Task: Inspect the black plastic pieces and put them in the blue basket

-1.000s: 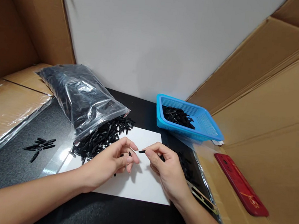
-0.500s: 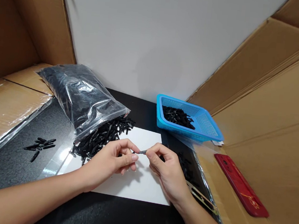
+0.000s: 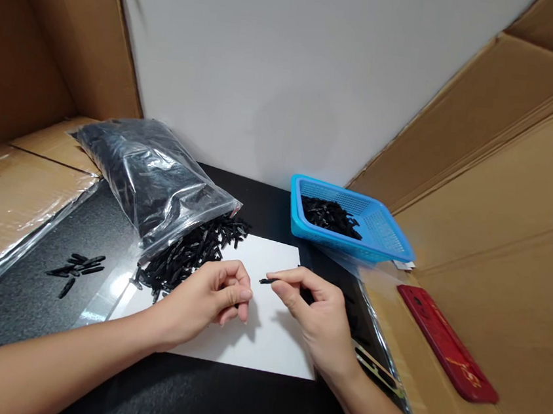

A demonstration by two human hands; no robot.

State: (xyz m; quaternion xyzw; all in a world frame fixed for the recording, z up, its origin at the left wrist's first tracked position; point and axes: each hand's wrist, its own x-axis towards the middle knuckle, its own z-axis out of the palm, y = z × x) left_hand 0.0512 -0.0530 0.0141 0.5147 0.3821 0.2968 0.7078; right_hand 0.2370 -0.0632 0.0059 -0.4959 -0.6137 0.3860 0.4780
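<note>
Between the thumb and index finger of my right hand (image 3: 317,313) is a small black piece (image 3: 267,281), its tip pointing left. My left hand (image 3: 217,299) is just left of it, apart from the piece, with its fingers curled and pressed together; what they hold, if anything, is hidden. Both hands are over a white sheet (image 3: 262,344). A heap of black pieces (image 3: 180,256) lies on the sheet's left part, at the mouth of a clear plastic bag (image 3: 146,173) full of dark contents.
A blue basket (image 3: 382,231) with black pieces stands at the back right. A red case (image 3: 444,343) lies on cardboard at the right. Several loose black pieces (image 3: 77,266) are at the left. Beside my right wrist is a flat metal-like tool (image 3: 378,369). Cardboard walls flank both sides.
The two hands have moved apart. The black piece has left my left fingertips and is now in my right hand only. My left fingers have curled in more.
</note>
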